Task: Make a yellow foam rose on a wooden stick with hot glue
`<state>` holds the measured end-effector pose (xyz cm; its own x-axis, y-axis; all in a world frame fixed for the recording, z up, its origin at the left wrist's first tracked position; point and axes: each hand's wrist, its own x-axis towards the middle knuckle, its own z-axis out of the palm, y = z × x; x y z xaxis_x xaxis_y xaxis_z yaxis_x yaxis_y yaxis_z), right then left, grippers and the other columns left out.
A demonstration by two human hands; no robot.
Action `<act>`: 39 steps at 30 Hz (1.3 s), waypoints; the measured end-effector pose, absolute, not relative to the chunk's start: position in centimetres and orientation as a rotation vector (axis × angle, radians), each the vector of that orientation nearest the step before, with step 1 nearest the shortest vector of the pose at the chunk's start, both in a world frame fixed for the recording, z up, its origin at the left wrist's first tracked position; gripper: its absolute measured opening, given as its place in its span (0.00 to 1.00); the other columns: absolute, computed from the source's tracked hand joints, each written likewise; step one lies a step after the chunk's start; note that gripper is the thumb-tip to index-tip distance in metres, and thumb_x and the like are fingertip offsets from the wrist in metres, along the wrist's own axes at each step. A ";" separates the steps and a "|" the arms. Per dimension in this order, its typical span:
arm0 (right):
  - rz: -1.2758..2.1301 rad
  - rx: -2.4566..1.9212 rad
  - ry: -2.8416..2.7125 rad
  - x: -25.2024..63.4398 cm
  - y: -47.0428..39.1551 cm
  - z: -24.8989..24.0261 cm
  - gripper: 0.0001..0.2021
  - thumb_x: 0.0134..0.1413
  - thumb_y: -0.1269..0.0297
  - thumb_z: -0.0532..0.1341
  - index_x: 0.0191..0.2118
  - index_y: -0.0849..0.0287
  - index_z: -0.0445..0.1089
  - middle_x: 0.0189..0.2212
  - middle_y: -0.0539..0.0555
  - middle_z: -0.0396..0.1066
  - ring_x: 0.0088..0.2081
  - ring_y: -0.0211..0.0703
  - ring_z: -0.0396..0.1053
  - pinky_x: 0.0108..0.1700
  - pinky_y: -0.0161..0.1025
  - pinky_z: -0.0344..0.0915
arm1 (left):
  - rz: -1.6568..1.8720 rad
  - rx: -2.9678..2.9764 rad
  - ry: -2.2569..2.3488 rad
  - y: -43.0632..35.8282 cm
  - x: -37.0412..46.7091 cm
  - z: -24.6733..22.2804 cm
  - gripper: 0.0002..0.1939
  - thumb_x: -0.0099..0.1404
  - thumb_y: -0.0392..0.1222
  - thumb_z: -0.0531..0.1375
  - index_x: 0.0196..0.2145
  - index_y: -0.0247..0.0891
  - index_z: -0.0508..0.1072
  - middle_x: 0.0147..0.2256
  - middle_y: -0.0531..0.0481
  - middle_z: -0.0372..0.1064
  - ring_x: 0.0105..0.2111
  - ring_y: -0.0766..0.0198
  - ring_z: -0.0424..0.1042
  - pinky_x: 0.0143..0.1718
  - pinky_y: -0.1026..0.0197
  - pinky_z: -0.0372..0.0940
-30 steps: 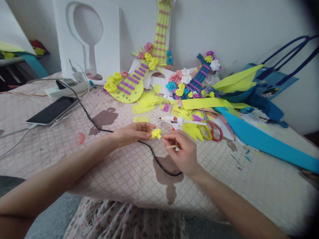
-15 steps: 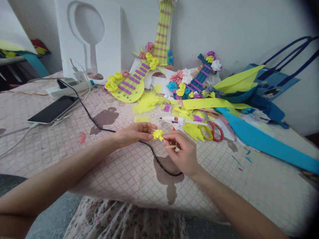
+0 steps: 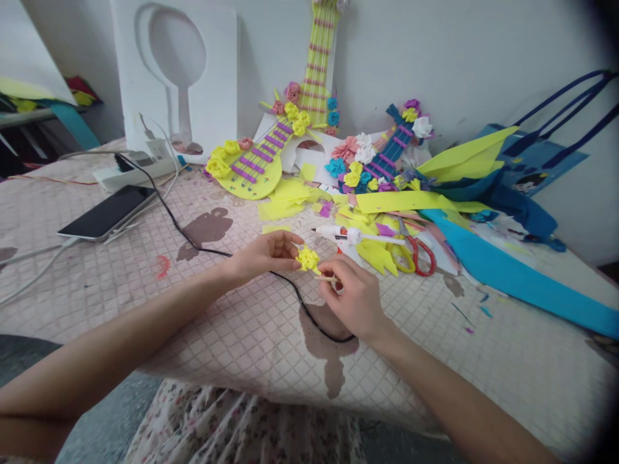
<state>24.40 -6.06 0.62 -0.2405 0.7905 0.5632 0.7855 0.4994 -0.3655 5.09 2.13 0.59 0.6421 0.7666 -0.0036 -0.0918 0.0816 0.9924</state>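
A small crumpled yellow paper flower (image 3: 308,258) is held above the quilted tablecloth (image 3: 251,348). From its left edge, my left hand (image 3: 264,256) pinches it between thumb and fingers. On the other side, my right hand (image 3: 355,296) has its fingertips closed at the flower's lower edge. A thin pale stick (image 3: 326,278) pokes out from those same right fingers, pointing left just below the flower. Just beyond the hands lies a white glue gun (image 3: 345,234) on its side, nozzle to the left.
Yellow paper scraps (image 3: 285,196) and red-handled scissors (image 3: 425,256) lie behind the hands. A yellow paper guitar (image 3: 254,167) and a blue one (image 3: 387,161) lean at the back. A black cable (image 3: 300,298) passes under the hands. A phone (image 3: 107,212) lies left, a blue paper strip (image 3: 522,283) right.
The flower has turned so that more of its ruffled face shows. The stick in my right fingers has risen slightly. The whole view has shifted a little to the left.
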 end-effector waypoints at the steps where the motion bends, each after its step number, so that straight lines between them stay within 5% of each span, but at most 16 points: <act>1: -0.021 -1.321 -2.053 24.4 -6.0 0.6 0.07 0.49 0.75 0.55 0.33 0.57 0.66 0.30 0.50 0.70 0.31 0.37 0.67 0.32 0.34 0.61 | 0.716 1.362 0.639 2.2 5.1 0.5 0.22 0.49 0.35 0.68 0.43 0.35 0.67 0.29 0.55 0.66 0.30 0.71 0.68 0.33 0.66 0.63; 11: 0.072 -1.421 -1.999 24.4 -5.9 0.8 0.04 0.49 0.73 0.55 0.29 0.57 0.65 0.28 0.49 0.69 0.28 0.37 0.66 0.31 0.34 0.60 | 1.028 2.181 0.907 0.8 5.4 0.7 0.15 0.56 0.44 0.64 0.40 0.37 0.67 0.38 0.48 0.67 0.39 0.62 0.67 0.42 0.58 0.62; 19: 0.178 -1.398 -1.974 24.3 -5.8 0.6 0.04 0.49 0.72 0.56 0.28 0.56 0.65 0.27 0.49 0.69 0.28 0.38 0.66 0.31 0.35 0.61 | 0.965 2.627 0.980 -1.3 6.6 0.7 0.10 0.60 0.48 0.62 0.31 0.39 0.68 0.32 0.51 0.68 0.39 0.59 0.62 0.43 0.55 0.53; 34: 0.017 -1.416 -2.052 24.3 -5.8 0.3 0.04 0.52 0.71 0.55 0.30 0.57 0.65 0.27 0.50 0.68 0.29 0.38 0.66 0.32 0.35 0.59 | 0.972 2.752 0.983 -1.6 6.9 0.9 0.04 0.62 0.34 0.54 0.31 0.39 0.69 0.31 0.51 0.68 0.39 0.60 0.63 0.47 0.53 0.51; 39: -0.041 -1.446 -2.089 24.2 -5.8 0.3 0.04 0.51 0.72 0.55 0.30 0.56 0.65 0.29 0.50 0.70 0.31 0.39 0.67 0.32 0.35 0.59 | 0.955 2.734 0.986 -1.8 6.9 0.6 0.03 0.62 0.39 0.56 0.32 0.39 0.69 0.32 0.50 0.69 0.39 0.59 0.63 0.47 0.52 0.50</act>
<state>24.25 -5.84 0.26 -0.2340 0.8447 0.4814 0.8631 0.4084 -0.2971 6.94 -1.80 0.63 0.5983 0.6008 0.5302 0.5492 -0.7893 0.2746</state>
